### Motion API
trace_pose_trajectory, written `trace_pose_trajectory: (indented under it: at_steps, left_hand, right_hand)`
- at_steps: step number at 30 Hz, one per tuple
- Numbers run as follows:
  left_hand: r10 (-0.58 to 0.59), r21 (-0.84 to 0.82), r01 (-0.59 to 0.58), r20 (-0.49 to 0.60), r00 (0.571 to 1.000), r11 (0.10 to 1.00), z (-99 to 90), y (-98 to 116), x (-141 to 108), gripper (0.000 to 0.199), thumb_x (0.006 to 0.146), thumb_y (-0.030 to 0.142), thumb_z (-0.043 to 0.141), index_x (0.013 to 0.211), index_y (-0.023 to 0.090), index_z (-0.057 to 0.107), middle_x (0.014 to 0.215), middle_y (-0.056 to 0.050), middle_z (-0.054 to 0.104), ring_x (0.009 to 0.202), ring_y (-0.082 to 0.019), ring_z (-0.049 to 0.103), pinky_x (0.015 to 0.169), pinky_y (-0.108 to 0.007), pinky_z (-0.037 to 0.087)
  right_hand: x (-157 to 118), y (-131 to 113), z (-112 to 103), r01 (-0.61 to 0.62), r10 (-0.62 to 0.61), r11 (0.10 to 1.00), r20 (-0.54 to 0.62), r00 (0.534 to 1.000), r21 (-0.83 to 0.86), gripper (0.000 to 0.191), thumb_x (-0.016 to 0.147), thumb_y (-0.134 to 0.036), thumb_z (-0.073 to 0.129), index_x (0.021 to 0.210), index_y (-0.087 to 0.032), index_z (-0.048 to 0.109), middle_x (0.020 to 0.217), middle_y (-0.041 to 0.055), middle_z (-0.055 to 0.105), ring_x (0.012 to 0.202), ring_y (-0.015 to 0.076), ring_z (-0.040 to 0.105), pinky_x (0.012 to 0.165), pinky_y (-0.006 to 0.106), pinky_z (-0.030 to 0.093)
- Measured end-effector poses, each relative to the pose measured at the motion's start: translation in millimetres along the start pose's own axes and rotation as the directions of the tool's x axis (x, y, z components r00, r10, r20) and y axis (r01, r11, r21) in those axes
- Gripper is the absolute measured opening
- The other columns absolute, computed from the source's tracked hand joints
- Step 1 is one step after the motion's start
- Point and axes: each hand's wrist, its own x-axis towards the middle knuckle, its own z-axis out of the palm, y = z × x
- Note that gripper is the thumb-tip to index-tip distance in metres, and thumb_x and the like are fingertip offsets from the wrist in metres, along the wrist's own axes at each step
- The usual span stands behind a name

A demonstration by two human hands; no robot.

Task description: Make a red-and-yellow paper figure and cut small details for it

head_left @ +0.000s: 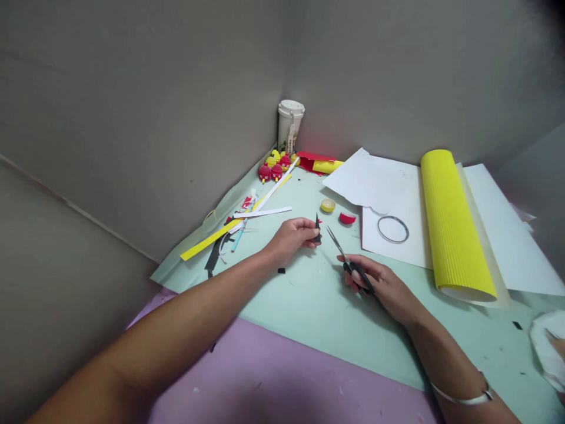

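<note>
My left hand [296, 237] pinches a small pointed piece of black paper [317, 229] upright, with a tiny red bit showing beside it. Just to the right, my right hand [375, 281] holds black-handled scissors [348, 265], fingers in the loops. The blades point up and left toward the black paper, slightly apart from it. Beyond the hands lie a small round yellow piece [327, 205] and a red half-round piece [347, 218]. A scrap of black paper [281, 271] lies below my left hand.
Paper strips [212, 240] and a blue pencil [237, 239] lie left. Small red and yellow figures [276, 171] stand before a lidded cup [290, 126] in the corner. Right are white sheets [388, 182], a ring [393, 229] and a yellow corrugated roll [457, 229].
</note>
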Motion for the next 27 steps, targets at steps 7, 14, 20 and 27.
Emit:
trace_pose_trajectory:
  at_steps: [7, 14, 20, 27]
  left_hand:
    - [-0.060, -0.120, 0.057, -0.023, 0.998, 0.991, 0.5, -1.2, -0.2, 0.012, 0.080, 0.015, 0.072, 0.081, 0.012, 0.060, 0.074, -0.004, 0.066, 0.070, -0.012, 0.067, 0.071, -0.024, 0.054]
    - [-0.130, -0.270, 0.119, -0.026, 0.991, 0.956, -0.9, 2.4, 0.8, 0.005, 0.083, 0.010, 0.065, 0.083, 0.011, 0.060, 0.072, -0.003, 0.063, 0.063, -0.010, 0.065, 0.059, -0.018, 0.052]
    - [-0.226, -0.416, 0.214, 0.020, 0.974, 0.884, 0.3, 4.9, 1.7, 0.007, 0.085, 0.002, 0.059, 0.084, 0.008, 0.061, 0.076, -0.007, 0.067, 0.062, -0.008, 0.065, 0.056, -0.015, 0.050]
    - [-0.300, -0.502, 0.274, 0.031, 0.953, 0.820, 3.6, 11.4, -0.1, 0.015, 0.085, -0.004, 0.053, 0.081, 0.007, 0.063, 0.076, -0.008, 0.067, 0.069, -0.009, 0.068, 0.058, -0.012, 0.052]
  right_hand:
    - [0.7, 0.2, 4.4, 0.020, -0.022, 0.998, -0.035, 0.999, -0.056, 0.046, 0.093, -0.050, 0.050, 0.129, -0.022, 0.057, 0.084, 0.0027, 0.059, 0.070, 0.0159, 0.052, 0.068, 0.030, 0.044]
    - [1.6, 1.3, 11.8, 0.029, -0.032, 0.999, -0.091, 0.995, -0.030, 0.045, 0.093, -0.047, 0.052, 0.129, -0.021, 0.056, 0.080, 0.0010, 0.058, 0.069, 0.0158, 0.053, 0.067, 0.030, 0.045]
    - [1.9, 1.2, 16.1, 0.045, -0.045, 0.999, -0.127, 0.991, -0.003, 0.044, 0.092, -0.046, 0.053, 0.128, -0.021, 0.055, 0.079, 0.0004, 0.057, 0.069, 0.0156, 0.054, 0.069, 0.030, 0.046]
    - [3.5, 3.6, 17.2, 0.037, -0.040, 0.999, -0.135, 0.990, -0.021, 0.047, 0.091, -0.045, 0.052, 0.131, -0.021, 0.054, 0.080, 0.0009, 0.057, 0.068, 0.0160, 0.053, 0.063, 0.029, 0.045]
